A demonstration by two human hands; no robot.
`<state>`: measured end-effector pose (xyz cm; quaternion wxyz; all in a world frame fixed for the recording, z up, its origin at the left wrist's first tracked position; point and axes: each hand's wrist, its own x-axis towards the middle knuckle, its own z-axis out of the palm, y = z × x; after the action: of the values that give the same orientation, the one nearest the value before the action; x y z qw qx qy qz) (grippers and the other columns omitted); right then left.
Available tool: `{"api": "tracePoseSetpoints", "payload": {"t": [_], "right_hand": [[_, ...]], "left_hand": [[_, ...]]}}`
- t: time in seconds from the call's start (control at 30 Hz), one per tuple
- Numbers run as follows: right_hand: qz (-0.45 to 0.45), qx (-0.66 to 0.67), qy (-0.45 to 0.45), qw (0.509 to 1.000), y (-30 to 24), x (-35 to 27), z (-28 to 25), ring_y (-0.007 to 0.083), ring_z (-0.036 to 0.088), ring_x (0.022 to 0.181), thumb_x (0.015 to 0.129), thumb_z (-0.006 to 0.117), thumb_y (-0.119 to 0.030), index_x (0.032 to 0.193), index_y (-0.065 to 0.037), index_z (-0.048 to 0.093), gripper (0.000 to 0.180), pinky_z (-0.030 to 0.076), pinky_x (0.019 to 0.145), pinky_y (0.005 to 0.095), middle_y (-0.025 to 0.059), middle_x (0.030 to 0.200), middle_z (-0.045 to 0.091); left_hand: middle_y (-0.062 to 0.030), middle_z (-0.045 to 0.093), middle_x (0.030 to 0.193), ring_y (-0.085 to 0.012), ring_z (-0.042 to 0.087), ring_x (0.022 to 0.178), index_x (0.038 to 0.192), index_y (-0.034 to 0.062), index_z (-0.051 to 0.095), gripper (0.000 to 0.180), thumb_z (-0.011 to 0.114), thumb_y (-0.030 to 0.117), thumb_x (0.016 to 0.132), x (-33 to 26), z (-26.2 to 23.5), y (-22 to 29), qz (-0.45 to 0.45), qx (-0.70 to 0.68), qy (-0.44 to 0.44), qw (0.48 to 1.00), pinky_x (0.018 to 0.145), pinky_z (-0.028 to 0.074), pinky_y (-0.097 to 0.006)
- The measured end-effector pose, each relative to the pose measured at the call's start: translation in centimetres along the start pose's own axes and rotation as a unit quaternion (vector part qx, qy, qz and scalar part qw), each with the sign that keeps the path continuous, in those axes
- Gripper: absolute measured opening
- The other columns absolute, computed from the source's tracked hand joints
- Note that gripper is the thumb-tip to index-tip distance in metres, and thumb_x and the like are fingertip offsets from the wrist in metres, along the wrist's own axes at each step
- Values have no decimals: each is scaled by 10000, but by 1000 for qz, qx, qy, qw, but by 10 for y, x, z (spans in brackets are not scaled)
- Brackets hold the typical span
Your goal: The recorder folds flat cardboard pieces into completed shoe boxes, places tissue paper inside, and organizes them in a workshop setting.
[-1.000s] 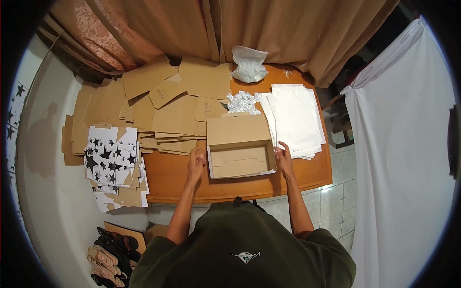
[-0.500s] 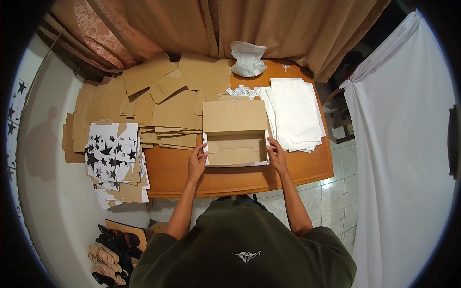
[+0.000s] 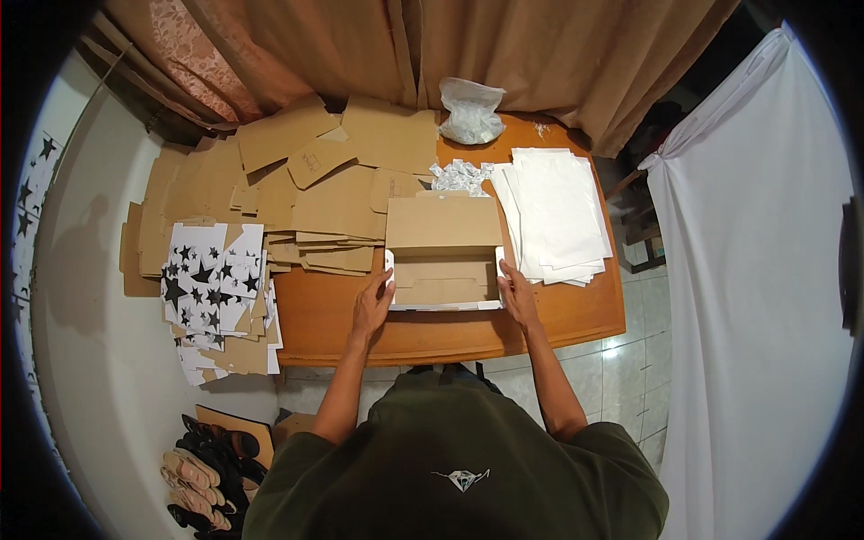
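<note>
Landmark = cardboard box, sitting on the wooden bench at its near-centre, lid flap raised at the far side, white outer side walls showing. Biggest item: white sheet hanging well to the right of the box, off the bench. Left of the box: sprawl of flat brown cardboard blanks, running past the bench edge; further left, a pile of star-printed blanks. Just right of the box: stack of white paper sheets. Behind the box, touching its lid edge: heap of small clear packets; further behind, a clear plastic bag. Left hand presses the box's left wall, fingers closed against it. Right hand does the same on the right wall, fingers flat on it. Box held between both hands.
</note>
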<state>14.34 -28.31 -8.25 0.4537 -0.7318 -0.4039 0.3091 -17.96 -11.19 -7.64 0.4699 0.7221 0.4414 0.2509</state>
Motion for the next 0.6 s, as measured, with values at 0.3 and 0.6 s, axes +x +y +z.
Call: {"api": "tracePoseSetpoints", "payload": {"t": [0.3,0.6], "right_hand": [[-103,-200,-79,971,-7,-15,-13,425,528,1287,917,691,-540,1633,-81,133,1017,467,1045,477,301,1416,512],[9,-279,-132,951,-31,-15,-7,500,506,1264,1014,538,-492,1634,-72,68,884,446,1046,510,321,1397,498]], "left_hand": [[-87,201,1700,-417,159,1541,1600,143,331,739,508,546,1007,-14,-1,21,20,328,-75,941,1189,127,-682],[-3,152,1714,-339,91,1572,1627,104,228,638,378,340,1054,-19,12,9,63,423,-51,903,1183,-41,-714]]}}
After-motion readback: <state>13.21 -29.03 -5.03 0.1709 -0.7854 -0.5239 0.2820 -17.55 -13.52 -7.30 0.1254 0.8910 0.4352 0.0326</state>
